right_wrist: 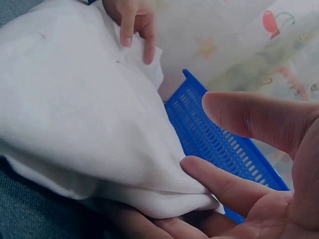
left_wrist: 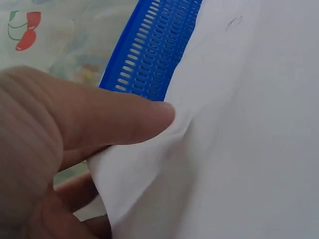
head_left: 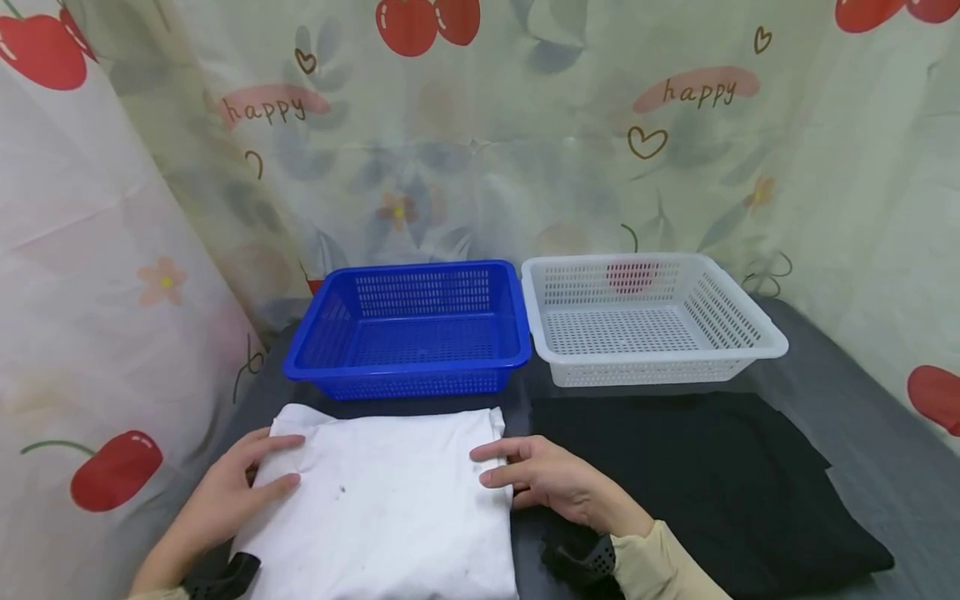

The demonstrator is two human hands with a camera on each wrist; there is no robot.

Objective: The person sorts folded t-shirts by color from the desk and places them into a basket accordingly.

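Beyond white cloth (head_left: pixel 390 500): blue basket (head_left: pixel 420 382) beside white basket (head_left: pixel 652 372) | left fingers (head_left: pixel 279 444) pinch cloth | right fingers (head_left: pixel 501 450) loose, touching

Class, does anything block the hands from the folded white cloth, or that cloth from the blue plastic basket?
Nothing visible: left hand and right hand touch the cloth; the open blue basket stands directly beyond it.

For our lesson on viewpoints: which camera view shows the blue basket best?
The head view, because the blue basket shows whole there, inside and rim, with nothing covering it. The left wrist view shows only a perforated part behind the white cloth; the right wrist view, a slanting part partly behind the right hand.
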